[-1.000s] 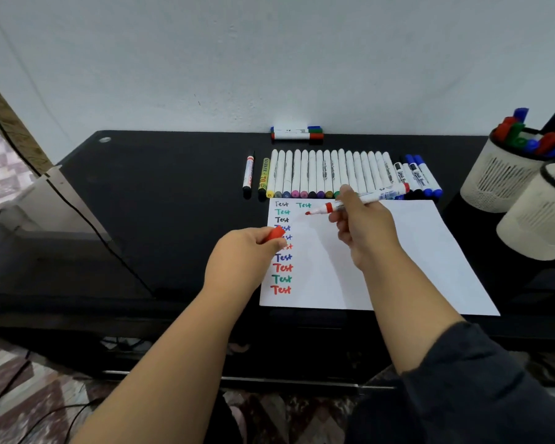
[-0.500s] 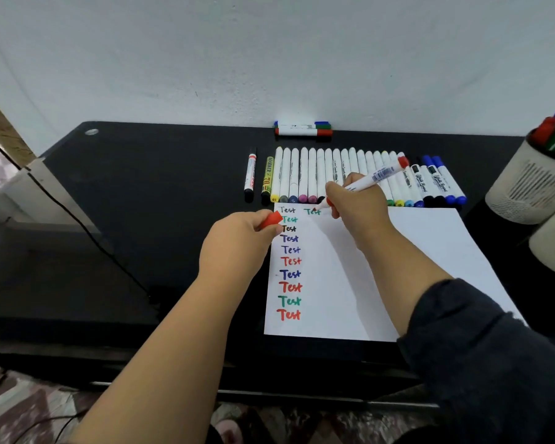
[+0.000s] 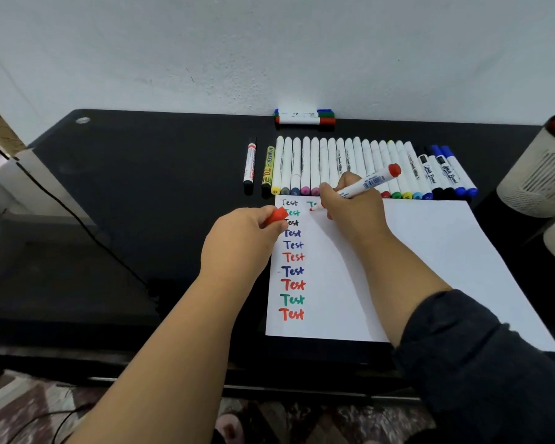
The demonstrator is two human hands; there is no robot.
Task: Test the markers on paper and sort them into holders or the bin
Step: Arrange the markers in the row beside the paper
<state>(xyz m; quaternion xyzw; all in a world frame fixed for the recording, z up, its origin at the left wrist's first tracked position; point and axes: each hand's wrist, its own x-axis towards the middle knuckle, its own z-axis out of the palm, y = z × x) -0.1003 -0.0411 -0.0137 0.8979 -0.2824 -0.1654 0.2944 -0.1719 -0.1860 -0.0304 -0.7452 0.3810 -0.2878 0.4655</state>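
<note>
Your right hand (image 3: 353,213) has lowered the red marker (image 3: 366,184), tip now on the paper (image 3: 430,251); its grip grasps the barrel. Left hand (image 3: 237,245) pinches the red cap (image 3: 277,216).

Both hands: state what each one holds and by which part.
The right hand grips the red marker low on its barrel, near the tip. The left hand pinches its red cap between the fingertips.

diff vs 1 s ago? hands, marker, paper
The right hand brought the red marker down from above the paper, so its tip now sits beside the second-column green "Test". The grip is unchanged. The left hand still pinches the red cap at the sheet's left edge. The row of markers has not moved.
</note>
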